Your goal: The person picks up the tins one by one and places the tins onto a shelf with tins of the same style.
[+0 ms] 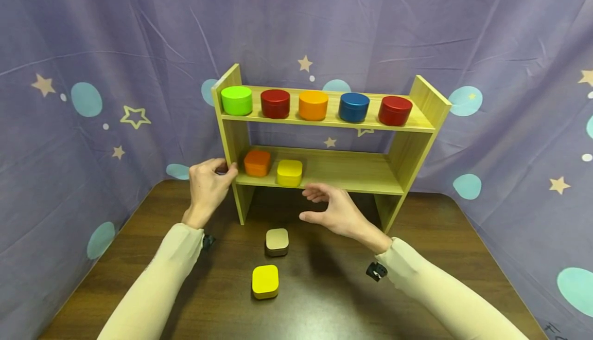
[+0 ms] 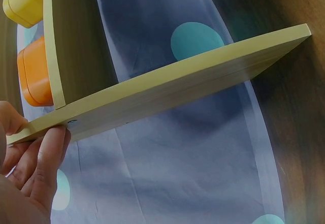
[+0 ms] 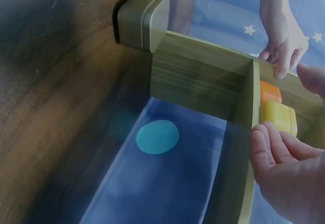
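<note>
My left hand (image 1: 206,184) grips the left side panel of a two-tier wooden shelf (image 1: 347,170), thumb on its front edge and fingers against the outer face, as the left wrist view shows. On the lower tier, just inside that panel, sits an orange square tin (image 1: 257,163). Beside it stands a yellow square tin (image 1: 289,173). My right hand (image 1: 340,210) hovers in front of the lower tier with thumb and fingers spread apart, nothing between them. In the right wrist view its fingertips (image 3: 264,132) are close by the yellow tin.
Along the upper tier stand several round tins: green (image 1: 237,101), dark red (image 1: 275,104), orange (image 1: 313,105), blue (image 1: 354,107) and another red (image 1: 395,110). In front, on the brown table (image 1: 204,304), lie a gold square tin (image 1: 277,242) and a yellow one (image 1: 265,281). A purple curtain (image 1: 153,26) hangs behind.
</note>
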The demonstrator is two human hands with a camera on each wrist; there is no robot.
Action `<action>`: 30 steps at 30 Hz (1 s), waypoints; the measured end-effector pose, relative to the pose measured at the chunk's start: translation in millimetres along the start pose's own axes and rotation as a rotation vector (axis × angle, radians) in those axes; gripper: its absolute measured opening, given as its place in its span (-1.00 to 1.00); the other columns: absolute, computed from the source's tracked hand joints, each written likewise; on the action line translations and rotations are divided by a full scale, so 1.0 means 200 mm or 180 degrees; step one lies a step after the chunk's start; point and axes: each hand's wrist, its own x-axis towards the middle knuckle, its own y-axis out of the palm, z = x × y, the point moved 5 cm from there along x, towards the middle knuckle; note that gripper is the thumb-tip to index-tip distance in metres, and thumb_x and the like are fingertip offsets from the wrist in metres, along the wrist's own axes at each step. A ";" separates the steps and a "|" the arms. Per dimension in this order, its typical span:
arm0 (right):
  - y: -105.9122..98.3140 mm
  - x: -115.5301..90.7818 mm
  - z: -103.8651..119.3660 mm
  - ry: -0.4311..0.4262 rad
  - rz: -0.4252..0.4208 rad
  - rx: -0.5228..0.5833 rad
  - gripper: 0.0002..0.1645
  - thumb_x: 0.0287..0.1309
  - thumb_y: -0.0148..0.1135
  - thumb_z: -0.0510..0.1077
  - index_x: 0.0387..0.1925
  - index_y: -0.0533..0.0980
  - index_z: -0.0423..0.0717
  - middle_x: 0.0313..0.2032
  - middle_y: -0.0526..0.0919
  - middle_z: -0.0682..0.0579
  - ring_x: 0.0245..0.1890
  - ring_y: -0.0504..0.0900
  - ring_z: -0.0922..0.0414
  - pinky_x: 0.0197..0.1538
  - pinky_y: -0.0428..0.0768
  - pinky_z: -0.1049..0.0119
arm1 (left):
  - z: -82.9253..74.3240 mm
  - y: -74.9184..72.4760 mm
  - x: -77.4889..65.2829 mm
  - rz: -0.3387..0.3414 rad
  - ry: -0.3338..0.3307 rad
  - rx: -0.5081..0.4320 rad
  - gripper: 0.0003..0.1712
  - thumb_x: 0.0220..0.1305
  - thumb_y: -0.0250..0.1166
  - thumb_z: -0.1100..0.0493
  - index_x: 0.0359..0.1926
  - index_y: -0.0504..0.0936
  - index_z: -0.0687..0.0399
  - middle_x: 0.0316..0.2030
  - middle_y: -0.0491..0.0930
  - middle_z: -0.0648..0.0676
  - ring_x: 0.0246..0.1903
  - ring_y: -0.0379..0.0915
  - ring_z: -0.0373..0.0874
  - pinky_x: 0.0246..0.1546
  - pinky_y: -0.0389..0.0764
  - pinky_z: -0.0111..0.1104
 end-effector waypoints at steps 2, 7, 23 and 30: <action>0.02 0.00 -0.01 0.0004 0.0029 -0.0005 -0.20 0.16 0.62 -0.18 0.39 0.53 -0.30 0.21 0.78 -0.20 0.16 0.76 -0.13 0.35 0.67 -0.09 | 0.00 0.00 0.00 0.0009 0.0000 0.0011 -0.72 0.16 0.43 0.27 -0.67 0.70 0.22 -0.65 0.72 0.19 -0.68 0.58 0.07 -0.49 0.31 -0.54; 0.06 -0.01 -0.04 0.0012 0.0087 -0.0046 -0.21 0.17 0.63 -0.14 0.39 0.55 -0.26 0.23 0.77 -0.21 0.17 0.77 -0.12 0.34 0.67 -0.06 | 0.00 0.00 0.00 0.0044 -0.0002 0.0028 -0.72 0.16 0.43 0.26 -0.66 0.70 0.23 -0.64 0.73 0.20 -0.67 0.58 0.04 -0.50 0.33 -0.53; 0.23 0.01 -0.19 0.0126 0.0495 -0.0146 -0.17 0.17 0.61 -0.10 0.40 0.52 -0.31 0.29 0.73 -0.26 0.25 0.71 -0.26 0.38 0.64 -0.04 | 0.00 0.00 0.01 0.0033 -0.0019 -0.0018 -0.76 0.16 0.43 0.28 -0.62 0.76 0.23 -0.61 0.76 0.19 -0.65 0.65 0.09 -0.45 0.31 -0.65; 0.31 0.00 -0.26 0.0177 0.0591 -0.0154 -0.12 0.15 0.62 -0.08 0.42 0.49 -0.34 0.32 0.69 -0.30 0.27 0.69 -0.26 0.39 0.62 -0.08 | 0.00 0.00 0.00 0.0053 -0.0034 -0.0017 -0.74 0.16 0.43 0.26 -0.64 0.73 0.24 -0.62 0.75 0.20 -0.66 0.62 0.08 -0.47 0.32 -0.60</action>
